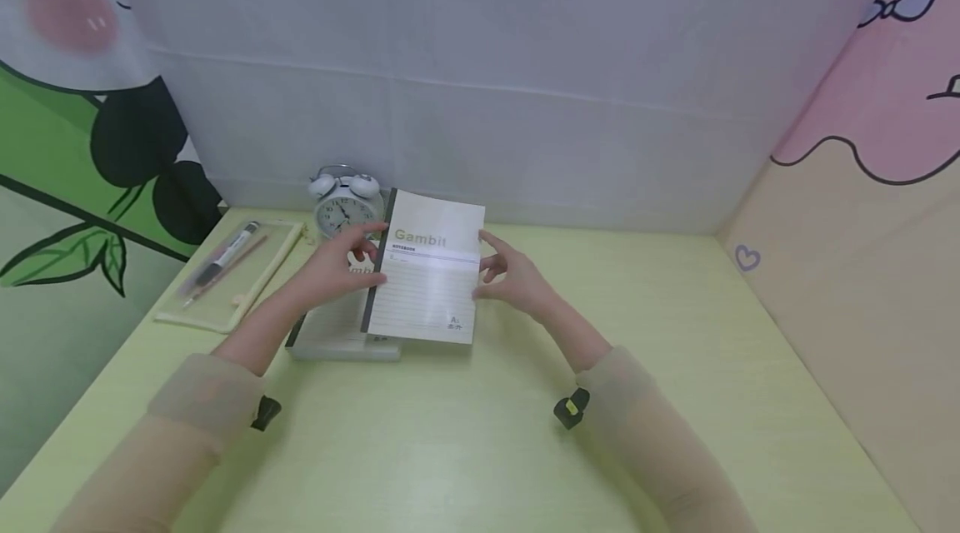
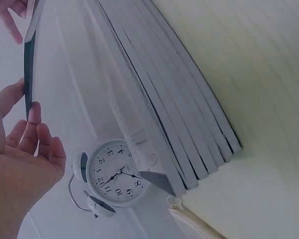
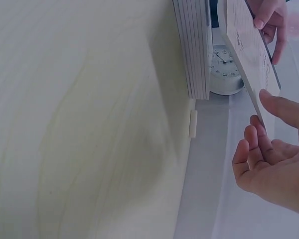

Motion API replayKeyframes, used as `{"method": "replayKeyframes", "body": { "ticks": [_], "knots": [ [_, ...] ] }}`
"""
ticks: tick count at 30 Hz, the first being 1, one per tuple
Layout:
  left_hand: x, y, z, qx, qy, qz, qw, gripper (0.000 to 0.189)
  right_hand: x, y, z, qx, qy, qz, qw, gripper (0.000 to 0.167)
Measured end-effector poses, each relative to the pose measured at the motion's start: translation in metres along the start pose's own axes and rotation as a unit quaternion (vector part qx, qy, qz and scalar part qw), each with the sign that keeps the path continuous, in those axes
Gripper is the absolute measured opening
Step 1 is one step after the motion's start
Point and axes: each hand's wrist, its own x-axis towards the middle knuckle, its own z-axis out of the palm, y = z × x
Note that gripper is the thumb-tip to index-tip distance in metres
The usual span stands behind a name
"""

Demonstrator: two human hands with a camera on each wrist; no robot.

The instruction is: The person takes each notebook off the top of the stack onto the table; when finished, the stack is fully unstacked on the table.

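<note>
A thin notebook (image 1: 427,283) with a dark spine and "Gambit" on its cover is held up between both hands. My left hand (image 1: 337,266) pinches its spine edge, thumb on the front and fingers behind, as the left wrist view shows. The opposite edge is pinched by my right hand (image 1: 516,276); in the right wrist view the thumb (image 3: 284,109) lies on the cover. Below and to the left of it, a stack of similar notebooks (image 1: 333,329) lies on the table, partly covered by the raised one. Its page edges (image 2: 174,94) show several layers in the left wrist view.
Behind the stack stands a white twin-bell alarm clock (image 1: 345,204). A clear zip pouch (image 1: 258,266) with pens inside lies at the table's left. The pale yellow-green table (image 1: 480,450) ends at a white cloth backdrop (image 1: 525,100), with printed panels on either side.
</note>
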Motion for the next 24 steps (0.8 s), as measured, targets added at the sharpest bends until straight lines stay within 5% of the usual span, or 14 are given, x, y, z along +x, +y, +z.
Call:
{"method": "replayKeyframes", "body": {
  "ticks": [15,24],
  "knots": [
    [0.032,0.005,0.034,0.038,-0.067,0.001,0.997,0.072,-0.003,0.031,-0.034,-0.034,-0.044,0.017,0.9983,0.083],
    [0.037,0.001,0.06,0.094,-0.116,0.001,0.9888,0.074,-0.009,0.045,-0.043,-0.068,-0.087,0.021,0.9937,0.085]
  ]
}}
